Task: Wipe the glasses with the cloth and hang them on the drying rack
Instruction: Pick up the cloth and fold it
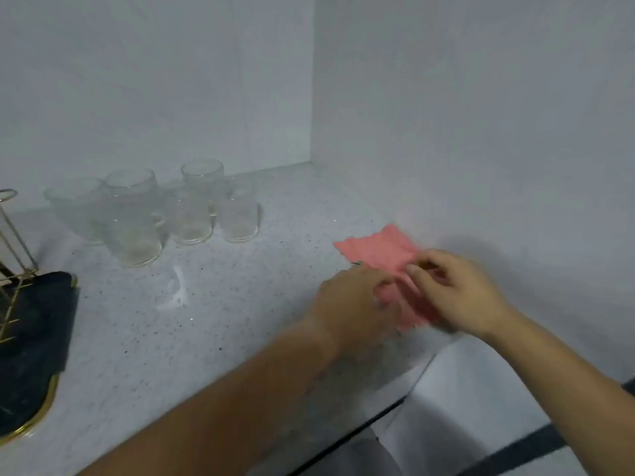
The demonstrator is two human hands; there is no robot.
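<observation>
**Head view**

- Cloth (pixel 385 252): pink, lying on the speckled countertop (pixel 206 331) at centre-right of frame, close to the wall.
- Left hand (pixel 350 300): fingers curled onto the cloth's left edge and appear to pinch it. Frame is blurred, so grip depth is unclear.
- Right hand (pixel 460 293): thumb and fingers bent, pinching the cloth's right portion. Neither hand holds anything else.
- Glasses (pixel 154 214): clear, clustered at upper left of frame, well apart from the cloth, untouched.
- Drying rack (pixel 13 249): gold wire, at far left edge, on a dark tray (pixel 34 338) w/ gold rim. No glass shows on the visible part.

**Step (est.):** gathering the cloth before the first wipe.

**Risks**

- Knock-over: glasses stand touching or nearly so. Reaching for one may tip its neighbours.
- Slip: a loosely bunched cloth gives a poor hold on smooth glass.
- Bright smear (pixel 178 290) below the cluster, poss. water. A glass set there could slide.
- Rack is mostly out of frame, so a hook may be misjudged when hanging.
</observation>
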